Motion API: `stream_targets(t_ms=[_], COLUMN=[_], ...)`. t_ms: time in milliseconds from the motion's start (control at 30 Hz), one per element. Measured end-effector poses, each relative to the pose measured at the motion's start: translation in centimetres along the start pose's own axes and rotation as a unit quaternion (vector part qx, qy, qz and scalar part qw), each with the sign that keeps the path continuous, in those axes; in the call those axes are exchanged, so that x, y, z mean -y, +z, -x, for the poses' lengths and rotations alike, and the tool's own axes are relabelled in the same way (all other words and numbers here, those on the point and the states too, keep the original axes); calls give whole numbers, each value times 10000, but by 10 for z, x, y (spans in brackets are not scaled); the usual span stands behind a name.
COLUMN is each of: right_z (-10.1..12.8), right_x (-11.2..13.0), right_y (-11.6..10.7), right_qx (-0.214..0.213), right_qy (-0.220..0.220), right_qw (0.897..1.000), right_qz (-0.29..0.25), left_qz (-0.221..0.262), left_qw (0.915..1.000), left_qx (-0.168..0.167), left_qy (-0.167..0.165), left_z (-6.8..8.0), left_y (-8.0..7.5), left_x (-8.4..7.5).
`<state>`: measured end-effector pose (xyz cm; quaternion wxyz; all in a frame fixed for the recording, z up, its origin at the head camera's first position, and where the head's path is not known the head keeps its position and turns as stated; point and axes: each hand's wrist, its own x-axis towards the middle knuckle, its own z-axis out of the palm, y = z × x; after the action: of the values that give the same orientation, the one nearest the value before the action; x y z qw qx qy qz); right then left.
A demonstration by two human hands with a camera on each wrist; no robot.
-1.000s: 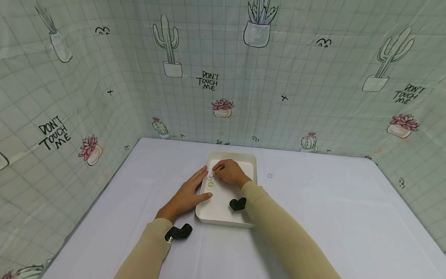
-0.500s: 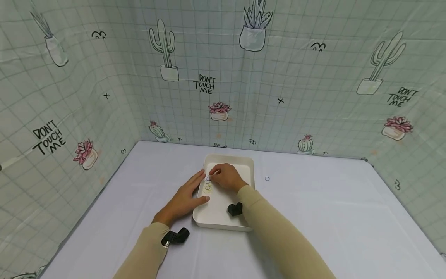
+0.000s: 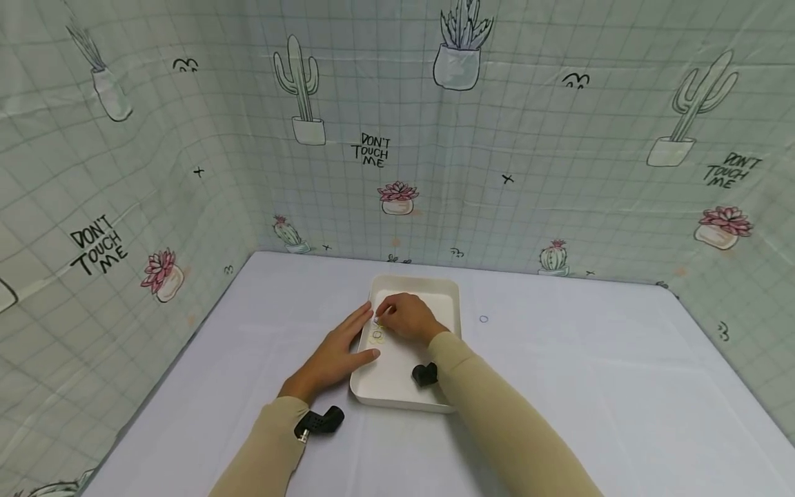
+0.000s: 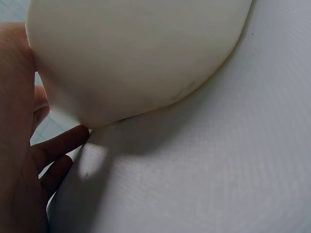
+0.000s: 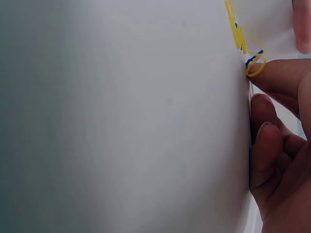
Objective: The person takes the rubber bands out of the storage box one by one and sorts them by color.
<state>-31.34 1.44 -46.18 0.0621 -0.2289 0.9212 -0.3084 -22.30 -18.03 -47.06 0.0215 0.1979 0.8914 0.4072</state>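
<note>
Nearest the viewer, both forearms in tan sleeves reach forward over the white table [image 3: 559,386], the left from about 7 o'clock and the right from about 5 o'clock, meeting at the white tray [image 3: 397,395]. A black wrist camera [image 3: 318,421] sits under the left cuff, another [image 3: 425,373] under the right, over the tray's near end.

The left hand [image 3: 335,353] lies flat and released on the table, fingers straight along the tray's left wall, thumb against its rim; the left wrist view shows the palm against the tray's rounded outer corner [image 4: 136,58].

Farther in, the right hand [image 3: 406,316] rests inside the tray, knuckles up, fingers curled. Its fingertips [image 5: 272,77] are grasping small rubber bands [image 5: 252,63], yellow and blue, at the hand's 9 o'clock, on the tray floor near the left wall.

Beyond, at 12 o'clock, hangs the cactus-print cloth backdrop [image 3: 397,138].
</note>
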Motion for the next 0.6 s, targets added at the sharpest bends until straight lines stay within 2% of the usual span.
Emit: stream_targets(t_ms=[433,600], right_z=[-2,-1], right_x=[2,1], right_y=[-1,2], right_qx=[-28,-79], right_qy=[187,245], right_qw=[9998,9997], right_qz=[40,1], left_qz=[-43,-69], left_qw=[9998,9999], left_qx=[-92,-71], left_qy=[187,89], left_z=[-2,-2], left_y=[1,2], left_x=[3,4])
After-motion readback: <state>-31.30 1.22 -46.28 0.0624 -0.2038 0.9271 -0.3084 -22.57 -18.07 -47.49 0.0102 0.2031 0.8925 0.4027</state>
